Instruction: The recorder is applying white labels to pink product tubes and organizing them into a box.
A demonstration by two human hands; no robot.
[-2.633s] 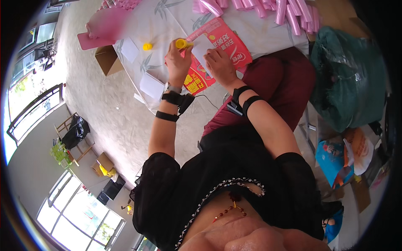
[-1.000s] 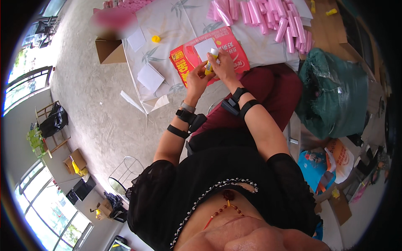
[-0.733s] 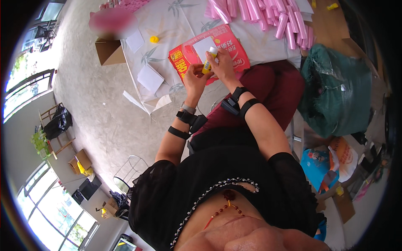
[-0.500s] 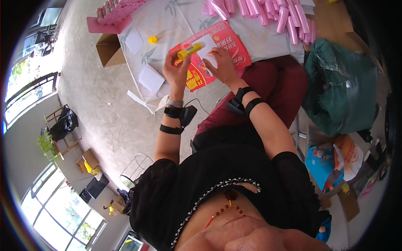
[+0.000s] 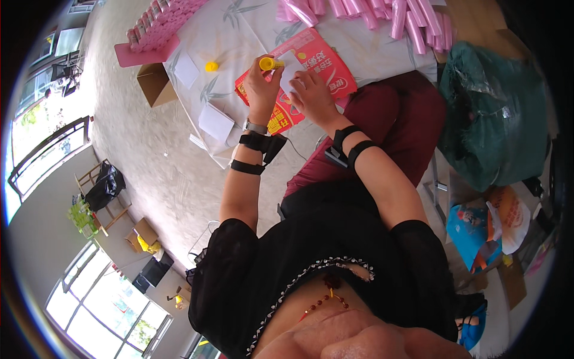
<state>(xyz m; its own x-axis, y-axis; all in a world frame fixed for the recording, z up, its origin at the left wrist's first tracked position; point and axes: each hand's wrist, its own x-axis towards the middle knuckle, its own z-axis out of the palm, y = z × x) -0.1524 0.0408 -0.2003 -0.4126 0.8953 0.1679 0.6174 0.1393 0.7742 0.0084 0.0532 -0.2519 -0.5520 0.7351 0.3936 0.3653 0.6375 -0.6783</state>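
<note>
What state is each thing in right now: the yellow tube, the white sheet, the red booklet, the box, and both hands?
Left hand: closed on the yellow tube.
Yellow tube: lifted, lying sideways.
Right hand: fingers pressing flat on the white sheet.
White sheet: flat on the red booklet.
Red booklet: lying flat.
Cardboard box: open.
Yellow cap: loose on the tablecloth.

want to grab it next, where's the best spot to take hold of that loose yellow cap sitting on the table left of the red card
Pinch the yellow cap across its round side wall, coming straight down from above. It lies alone on the white cloth, apart from the red card and the white papers, so fingers fit on both sides. It is too small to tell which way it faces.
</note>
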